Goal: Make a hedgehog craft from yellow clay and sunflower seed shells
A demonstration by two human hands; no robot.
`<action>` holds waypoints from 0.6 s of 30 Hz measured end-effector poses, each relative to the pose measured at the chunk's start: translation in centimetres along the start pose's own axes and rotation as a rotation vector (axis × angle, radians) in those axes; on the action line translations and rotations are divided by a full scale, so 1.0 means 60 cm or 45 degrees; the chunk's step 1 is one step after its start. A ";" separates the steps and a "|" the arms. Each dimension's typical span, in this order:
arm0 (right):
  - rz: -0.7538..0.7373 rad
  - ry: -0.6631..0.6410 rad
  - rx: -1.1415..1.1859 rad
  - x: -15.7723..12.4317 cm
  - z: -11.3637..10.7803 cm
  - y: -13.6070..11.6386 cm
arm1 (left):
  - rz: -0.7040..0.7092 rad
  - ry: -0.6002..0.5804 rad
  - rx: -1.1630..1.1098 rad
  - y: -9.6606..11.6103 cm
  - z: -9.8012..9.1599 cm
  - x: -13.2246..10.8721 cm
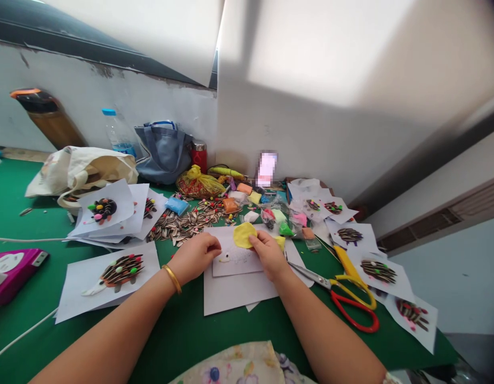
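Note:
My right hand (269, 255) pinches a flat, round piece of yellow modelling clay (244, 235) by its right edge, just above a small white sheet (234, 268). On that sheet are a pencil-drawn outline and a small white clay head with a dark eye (225, 258). My left hand (194, 257), with a gold bangle at the wrist, has its fingers closed at the sheet's left edge; anything between the fingertips is hidden. Under the small sheet lies larger white paper (218, 301). Another bit of yellow clay (280, 242) shows behind my right hand.
Scissors (330, 285) with red and yellow handles lie to the right. Sunflower seeds (186, 221) and bagged clay (231, 205) spread behind the paper. Seed hedgehog pictures (122, 272) lie on both sides. At the back stand a blue bag (162, 154) and a phone (266, 168).

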State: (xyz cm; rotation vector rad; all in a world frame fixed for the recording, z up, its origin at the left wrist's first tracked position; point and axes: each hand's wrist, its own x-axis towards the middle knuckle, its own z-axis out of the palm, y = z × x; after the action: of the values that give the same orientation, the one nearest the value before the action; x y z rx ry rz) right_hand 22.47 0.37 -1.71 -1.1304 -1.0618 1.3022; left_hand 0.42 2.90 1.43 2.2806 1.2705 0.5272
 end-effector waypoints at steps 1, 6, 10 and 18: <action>0.013 0.009 0.008 0.002 0.000 0.002 | -0.005 -0.028 0.045 0.000 0.001 0.000; 0.035 0.027 0.035 0.005 0.000 0.008 | 0.011 -0.073 0.167 0.001 0.005 0.000; 0.016 -0.026 0.009 0.006 -0.001 0.015 | 0.195 0.022 0.206 -0.004 0.012 0.001; -0.128 -0.250 -0.478 -0.005 0.000 -0.003 | 0.321 -0.049 0.252 -0.002 0.027 0.000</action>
State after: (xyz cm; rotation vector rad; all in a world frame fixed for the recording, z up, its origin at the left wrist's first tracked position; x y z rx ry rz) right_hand 22.49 0.09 -1.50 -1.2214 -1.5368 1.1802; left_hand 1.20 2.63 0.04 2.6236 1.0643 0.4571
